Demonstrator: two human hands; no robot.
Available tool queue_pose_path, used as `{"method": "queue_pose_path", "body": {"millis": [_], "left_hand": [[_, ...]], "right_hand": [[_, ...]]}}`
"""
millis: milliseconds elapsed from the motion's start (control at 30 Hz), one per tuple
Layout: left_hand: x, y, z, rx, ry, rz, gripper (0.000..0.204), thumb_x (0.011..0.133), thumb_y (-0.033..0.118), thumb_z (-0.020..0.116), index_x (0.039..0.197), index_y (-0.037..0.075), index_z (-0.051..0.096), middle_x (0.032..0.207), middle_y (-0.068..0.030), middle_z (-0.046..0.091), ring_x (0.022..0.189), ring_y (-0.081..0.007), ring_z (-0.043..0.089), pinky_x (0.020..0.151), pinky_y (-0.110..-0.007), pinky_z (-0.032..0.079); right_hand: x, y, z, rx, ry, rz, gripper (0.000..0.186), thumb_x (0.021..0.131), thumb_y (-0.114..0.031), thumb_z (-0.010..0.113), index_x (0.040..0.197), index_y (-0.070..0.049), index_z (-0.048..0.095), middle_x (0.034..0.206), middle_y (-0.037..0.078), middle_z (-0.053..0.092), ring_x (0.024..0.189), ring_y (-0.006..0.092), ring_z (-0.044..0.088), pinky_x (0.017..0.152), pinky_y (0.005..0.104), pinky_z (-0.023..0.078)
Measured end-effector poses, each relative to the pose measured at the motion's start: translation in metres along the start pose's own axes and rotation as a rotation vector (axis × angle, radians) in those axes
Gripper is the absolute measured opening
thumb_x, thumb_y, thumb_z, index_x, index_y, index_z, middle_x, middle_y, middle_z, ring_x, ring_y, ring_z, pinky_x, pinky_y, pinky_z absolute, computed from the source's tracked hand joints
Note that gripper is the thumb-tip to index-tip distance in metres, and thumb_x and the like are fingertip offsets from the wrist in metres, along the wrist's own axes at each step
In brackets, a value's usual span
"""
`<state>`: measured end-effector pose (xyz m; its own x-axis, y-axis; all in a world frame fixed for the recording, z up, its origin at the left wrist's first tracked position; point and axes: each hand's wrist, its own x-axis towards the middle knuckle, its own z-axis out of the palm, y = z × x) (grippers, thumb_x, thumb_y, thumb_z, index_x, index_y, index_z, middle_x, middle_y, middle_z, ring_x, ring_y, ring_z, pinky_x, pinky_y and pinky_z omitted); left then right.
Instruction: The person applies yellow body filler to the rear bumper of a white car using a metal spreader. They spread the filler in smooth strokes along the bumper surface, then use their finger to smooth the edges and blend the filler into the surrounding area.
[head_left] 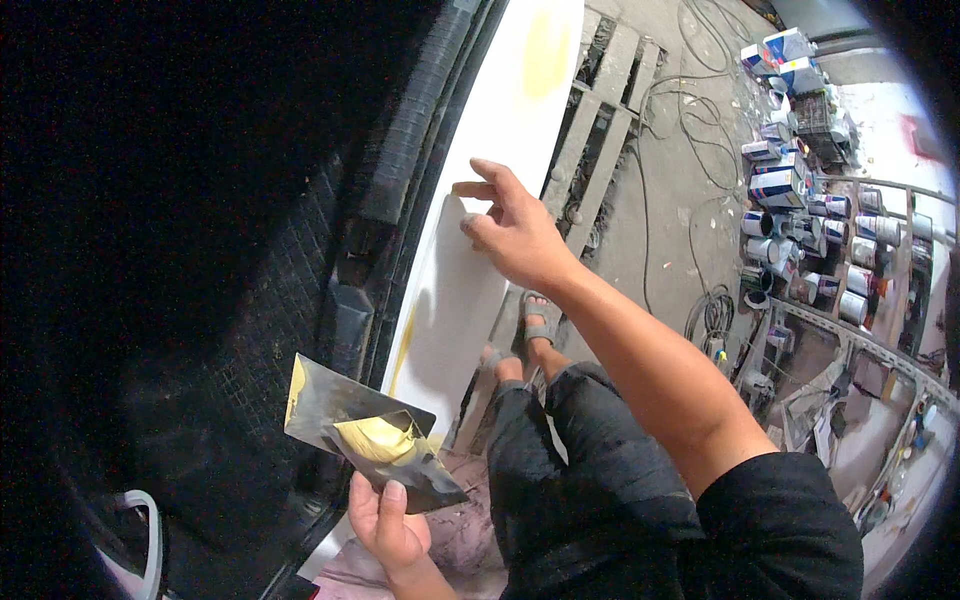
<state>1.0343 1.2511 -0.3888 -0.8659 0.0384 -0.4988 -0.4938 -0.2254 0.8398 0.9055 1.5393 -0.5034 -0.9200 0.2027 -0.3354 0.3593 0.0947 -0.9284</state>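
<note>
At the bottom, my left hand (388, 525) pinches the near end of a grey metal putty spreader (330, 395), with the thumb on top. It looks like two overlapping flat plates, and a lump of yellow putty (378, 438) sits on them. More yellow is smeared along the far left edge. My right hand (515, 228) reaches over a long white body panel (500, 130), holding nothing. Its fingers are bent and apart, with the fingertips at the panel's surface; contact is hard to tell. A yellow patch (547, 55) marks the panel's far end, and a thin yellow streak (403, 345) runs along its left edge.
A dark vehicle interior with black trim (400, 150) opens on the left. Right of the panel lies a wooden pallet (605, 120). Cables (648, 200) trail over the concrete floor. Several paint cans (780, 185) and a metal rack (850, 335) line the right side.
</note>
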Motion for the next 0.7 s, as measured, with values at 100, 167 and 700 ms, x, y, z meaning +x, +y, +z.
{"method": "queue_pose_path", "body": {"millis": [100,167,700], "left_hand": [[0.000,0.000,-0.005,0.005,-0.004,-0.002,0.054,0.089,-0.002,0.057,0.141,-0.006,0.045,0.137,-0.0171,0.056,0.124,-0.0289,0.056,0.110,-0.045,0.042],[-0.001,-0.001,-0.008,0.012,-0.003,-0.007,0.053,0.089,-0.002,0.057,0.141,-0.006,0.045,0.137,-0.0171,0.056,0.124,-0.0290,0.056,0.110,-0.045,0.042],[0.004,0.006,-0.020,0.003,-0.034,-0.028,0.057,0.087,0.001,0.058,0.142,-0.007,0.045,0.138,-0.0177,0.056,0.126,-0.0297,0.055,0.112,-0.045,0.039]], "right_hand": [[-0.005,0.005,0.007,-0.161,-0.015,-0.085,0.071,0.086,-0.011,0.058,0.151,0.000,0.031,0.138,0.018,0.060,0.086,0.0251,0.068,0.086,0.0361,0.055],[-0.010,0.009,0.014,-0.241,0.000,-0.163,0.072,0.084,-0.012,0.059,0.149,-0.001,0.032,0.137,0.019,0.060,0.082,0.0314,0.070,0.088,0.0384,0.055],[-0.067,0.010,0.064,-0.422,-0.092,-0.102,0.077,0.085,-0.015,0.063,0.154,-0.006,0.029,0.079,0.022,0.068,0.078,0.0401,0.070,0.076,0.0469,0.055]]}}
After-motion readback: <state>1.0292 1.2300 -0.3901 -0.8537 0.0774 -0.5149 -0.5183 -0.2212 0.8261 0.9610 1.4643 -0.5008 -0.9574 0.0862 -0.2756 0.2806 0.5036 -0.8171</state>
